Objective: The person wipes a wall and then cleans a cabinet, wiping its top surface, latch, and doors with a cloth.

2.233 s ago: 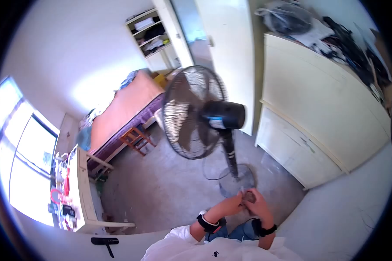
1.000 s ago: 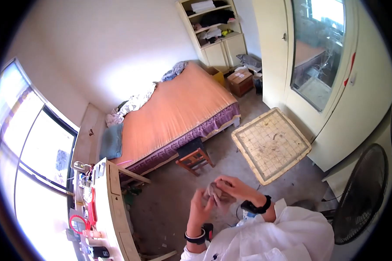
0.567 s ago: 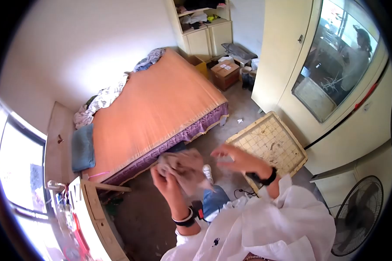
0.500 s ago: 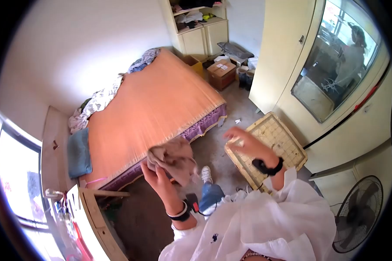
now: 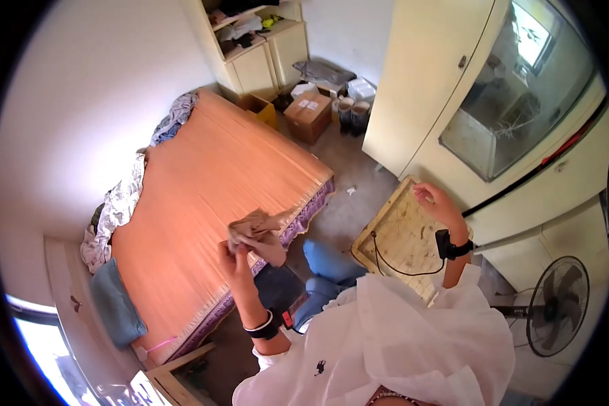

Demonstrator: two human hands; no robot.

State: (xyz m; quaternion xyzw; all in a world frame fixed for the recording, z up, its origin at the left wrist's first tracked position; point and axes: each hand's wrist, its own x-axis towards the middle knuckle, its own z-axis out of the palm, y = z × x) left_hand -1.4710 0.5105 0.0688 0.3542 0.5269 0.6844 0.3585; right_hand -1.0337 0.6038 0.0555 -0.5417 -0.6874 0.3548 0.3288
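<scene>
My left hand (image 5: 237, 267) is closed on a crumpled brownish-pink cloth (image 5: 262, 242), held up in front of the edge of the bed (image 5: 223, 176). The cloth hangs in loose folds to the right of my fingers. My right hand (image 5: 440, 205) is empty, its fingers loosely bent and apart. Below that hand stands a worn yellowish low table (image 5: 406, 233) with a raised rim. A black band with a cable sits on my right wrist, and the cable loops over the tabletop.
A wardrobe with a mirror (image 5: 521, 95) stands at the right, a black fan (image 5: 558, 304) below it. Beyond the bed are a cardboard box (image 5: 309, 116), boots (image 5: 353, 116) and an open-shelved cabinet (image 5: 254, 71). A blue pillow (image 5: 117, 304) and bunched bedding (image 5: 125, 189) line the bed's left side.
My right hand has moved right, away from the cloth. The cloth stays in my left hand, bunched differently. My view has shifted, and my legs are now nearer the bed.
</scene>
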